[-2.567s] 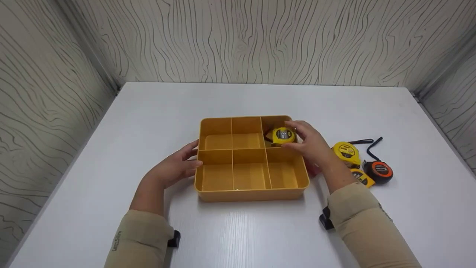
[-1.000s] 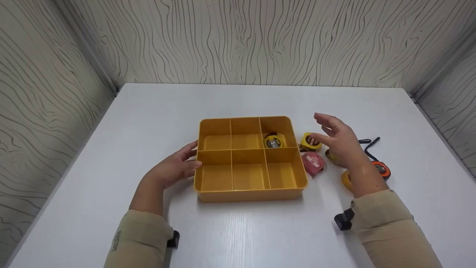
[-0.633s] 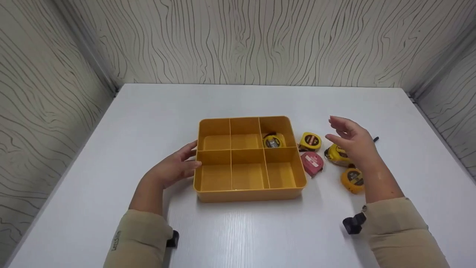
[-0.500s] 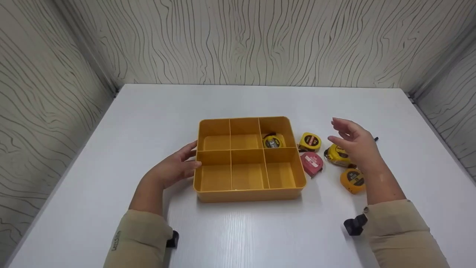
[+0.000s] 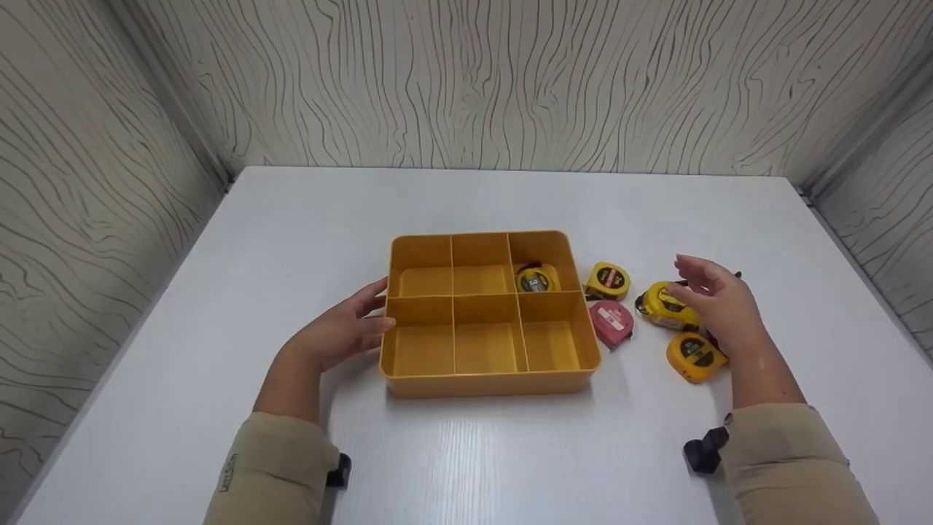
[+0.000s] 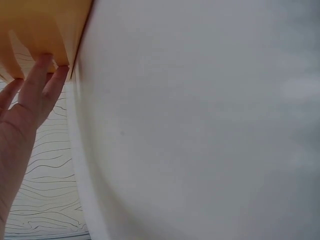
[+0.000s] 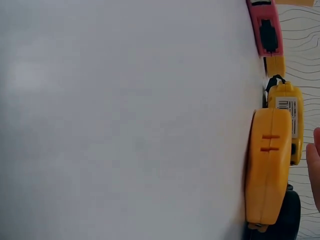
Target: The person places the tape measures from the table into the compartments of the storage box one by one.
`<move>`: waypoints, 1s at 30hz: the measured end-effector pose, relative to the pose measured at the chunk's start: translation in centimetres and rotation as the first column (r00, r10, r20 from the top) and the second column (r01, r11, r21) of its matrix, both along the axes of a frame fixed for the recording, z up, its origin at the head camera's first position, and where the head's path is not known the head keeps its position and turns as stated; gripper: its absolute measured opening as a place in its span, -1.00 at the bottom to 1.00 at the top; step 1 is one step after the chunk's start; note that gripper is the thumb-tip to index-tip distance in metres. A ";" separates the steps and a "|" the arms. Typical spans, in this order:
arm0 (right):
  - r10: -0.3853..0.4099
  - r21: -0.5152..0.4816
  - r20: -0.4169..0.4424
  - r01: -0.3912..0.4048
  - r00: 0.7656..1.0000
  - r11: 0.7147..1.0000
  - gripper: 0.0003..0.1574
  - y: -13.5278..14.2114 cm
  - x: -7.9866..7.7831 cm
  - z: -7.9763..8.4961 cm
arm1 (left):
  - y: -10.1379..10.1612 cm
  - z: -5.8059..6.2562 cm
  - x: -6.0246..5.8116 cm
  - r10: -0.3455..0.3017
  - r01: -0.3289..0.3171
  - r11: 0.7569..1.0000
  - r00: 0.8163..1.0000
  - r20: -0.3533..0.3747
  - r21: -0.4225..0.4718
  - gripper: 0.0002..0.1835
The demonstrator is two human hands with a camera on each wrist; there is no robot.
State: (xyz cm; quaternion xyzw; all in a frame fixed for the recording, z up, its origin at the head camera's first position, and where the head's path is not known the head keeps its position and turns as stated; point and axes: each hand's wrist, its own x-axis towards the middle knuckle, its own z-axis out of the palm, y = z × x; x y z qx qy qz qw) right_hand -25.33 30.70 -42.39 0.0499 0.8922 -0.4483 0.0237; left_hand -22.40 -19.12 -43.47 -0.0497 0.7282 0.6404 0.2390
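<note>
A mustard-yellow box (image 5: 488, 383) with several compartments lies mid-table. My left hand (image 5: 339, 335) touches its left side, thumb at the rim; in the left wrist view the straight fingers (image 6: 37, 82) rest against the outer wall (image 6: 45, 30). One yellow tape measure (image 5: 536, 280) sits in the far right compartment. My right hand (image 5: 721, 302) hovers with parted fingers over a larger yellow tape measure (image 5: 665, 306), thumb overlapping it in the head view. An orange-yellow tape measure (image 5: 694, 357) lies just nearer. The black-and-orange tape measure is mostly hidden behind the right hand; its dark case (image 7: 287, 215) shows in the right wrist view.
Close along the box's right side lie a small yellow tape measure (image 5: 609, 280) and a pink tape measure (image 5: 612, 323). The white table (image 5: 466, 459) meets wood-patterned panels (image 5: 474, 87) at the back and sides.
My right hand released the yellow tape measure in the far right compartment, then moved right and lowered over the larger yellow tape measure. The left hand stays at the box.
</note>
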 end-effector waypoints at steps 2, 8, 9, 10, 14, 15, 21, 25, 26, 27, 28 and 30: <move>-0.008 0.001 0.024 0.008 1.000 1.000 -0.12 0.2 0.0 -0.3 | 0.0 0.0 0.0 -0.001 0.001 1.000 1.000 0.002 -0.001 -0.21; 0.008 0.001 0.066 -0.008 0.998 1.000 -0.07 0.6 0.0 -0.7 | 0.0 0.1 0.0 -0.002 0.003 1.000 1.000 0.006 -0.014 -0.21; 0.013 -0.003 0.070 -0.013 0.997 1.000 -0.07 0.6 0.0 -0.7 | 0.0 0.1 0.0 -0.007 0.007 1.000 1.000 0.002 -0.007 -0.20; 0.018 -0.005 0.075 -0.018 0.997 1.000 -0.07 0.6 0.0 -0.7 | 0.0 0.1 0.0 -0.012 0.012 1.000 1.000 -0.002 0.001 -0.19; 0.036 -0.027 0.108 -0.033 0.994 0.999 -0.06 0.6 -0.1 -0.8 | -0.1 0.2 0.1 -0.029 0.030 0.999 0.999 -0.017 0.036 -0.12; 0.039 -0.033 0.116 -0.036 0.993 0.999 -0.05 0.6 -0.1 -0.9 | -0.1 0.2 0.2 -0.033 0.034 0.998 0.999 -0.018 0.048 -0.11; 0.054 -0.035 0.174 -0.048 0.983 0.998 0.00 0.3 -0.1 -1.0 | -0.1 0.3 0.2 -0.029 0.029 0.999 0.999 -0.016 0.042 -0.10; 0.073 -0.011 0.214 -0.072 0.974 0.997 0.07 0.0 -0.2 -1.3 | -0.2 0.2 0.2 -0.025 0.025 0.999 1.000 -0.011 0.026 -0.04; 0.076 -0.001 0.221 -0.078 0.972 0.997 0.08 -0.1 -0.3 -1.4 | -0.2 0.2 0.1 -0.024 0.024 0.999 1.000 -0.011 0.025 -0.03; 0.079 0.006 0.231 -0.082 0.970 0.997 0.10 -0.1 -0.3 -1.4 | -0.2 0.1 0.1 -0.023 0.023 0.999 1.000 -0.011 0.024 -0.03; 0.081 0.015 0.240 -0.087 0.967 0.996 0.11 -0.2 -0.3 -1.5 | -0.2 0.1 0.1 -0.024 0.024 0.999 1.000 -0.011 0.023 -0.03; 0.083 0.033 0.259 -0.094 0.962 0.995 0.13 -0.3 -0.3 -1.6 | -0.2 0.1 0.1 -0.026 0.026 0.999 1.000 -0.012 0.025 -0.03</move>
